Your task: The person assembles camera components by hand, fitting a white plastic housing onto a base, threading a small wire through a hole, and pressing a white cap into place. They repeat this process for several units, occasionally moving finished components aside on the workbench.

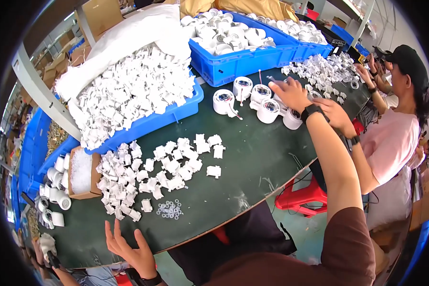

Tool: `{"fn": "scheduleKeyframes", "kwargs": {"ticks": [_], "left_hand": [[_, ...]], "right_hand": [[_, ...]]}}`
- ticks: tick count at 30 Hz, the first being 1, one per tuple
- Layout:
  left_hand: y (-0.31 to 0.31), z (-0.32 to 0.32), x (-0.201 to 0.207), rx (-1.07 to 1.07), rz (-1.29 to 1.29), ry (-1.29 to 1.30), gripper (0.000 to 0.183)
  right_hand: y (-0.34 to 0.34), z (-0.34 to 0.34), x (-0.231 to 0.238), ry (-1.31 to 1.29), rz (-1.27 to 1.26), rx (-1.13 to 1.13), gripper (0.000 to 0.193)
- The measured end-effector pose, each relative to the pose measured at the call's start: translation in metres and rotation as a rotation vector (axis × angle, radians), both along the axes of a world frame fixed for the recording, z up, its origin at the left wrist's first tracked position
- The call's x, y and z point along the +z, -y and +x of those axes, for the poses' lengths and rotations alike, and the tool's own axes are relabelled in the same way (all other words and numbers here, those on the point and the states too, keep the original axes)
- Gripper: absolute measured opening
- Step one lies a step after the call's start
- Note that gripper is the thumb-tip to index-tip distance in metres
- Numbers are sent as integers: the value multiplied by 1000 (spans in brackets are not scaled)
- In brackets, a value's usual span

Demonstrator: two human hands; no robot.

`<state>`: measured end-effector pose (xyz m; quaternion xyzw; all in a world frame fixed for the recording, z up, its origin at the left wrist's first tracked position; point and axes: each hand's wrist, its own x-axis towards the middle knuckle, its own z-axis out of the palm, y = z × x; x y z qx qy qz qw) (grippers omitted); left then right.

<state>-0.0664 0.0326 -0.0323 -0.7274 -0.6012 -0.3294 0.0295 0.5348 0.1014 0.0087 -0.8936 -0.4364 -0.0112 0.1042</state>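
Observation:
My left hand (131,249) hovers by the table's front edge at lower left, fingers spread and holding nothing. Nearest to it are a small pile of clear rings (169,209) and a heap of small white plastic brackets (121,183). Far to the right, my right hand (291,93) stretches over a group of white round housings (268,110), its fingers extended and apart. Circuit boards and short wires show inside several housings. Whether my right fingertips touch one, I cannot tell. A co-worker's hand (333,114) is close beside my right wrist.
Blue bins (233,66) of white parts line the back of the dark green table (238,157). A small cardboard box (83,174) and white fittings (57,195) are at left. A co-worker in pink (391,138) sits at right, near a red stool (302,198).

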Motion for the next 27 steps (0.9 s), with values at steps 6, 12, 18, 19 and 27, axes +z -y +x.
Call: {"fn": "scheduleKeyframes", "kwargs": {"ticks": [6, 12, 18, 19, 27], "left_hand": [[-1, 6, 1, -7, 13, -3, 45], [-3, 3, -1, -1, 24, -7, 44], [-2, 6, 3, -11, 29, -21, 43], [-3, 5, 3, -15, 39, -26, 42], [0, 7, 1, -23, 83, -4, 33]], "right_hand": [[6, -69, 0, -108, 53, 143, 65], [19, -117, 4, -74, 82, 237, 62], [-18, -78, 34, -7, 331, 442, 46], [-34, -71, 33, -8, 339, 444, 46], [-90, -95, 16, -270, 44, 469, 58]]}}
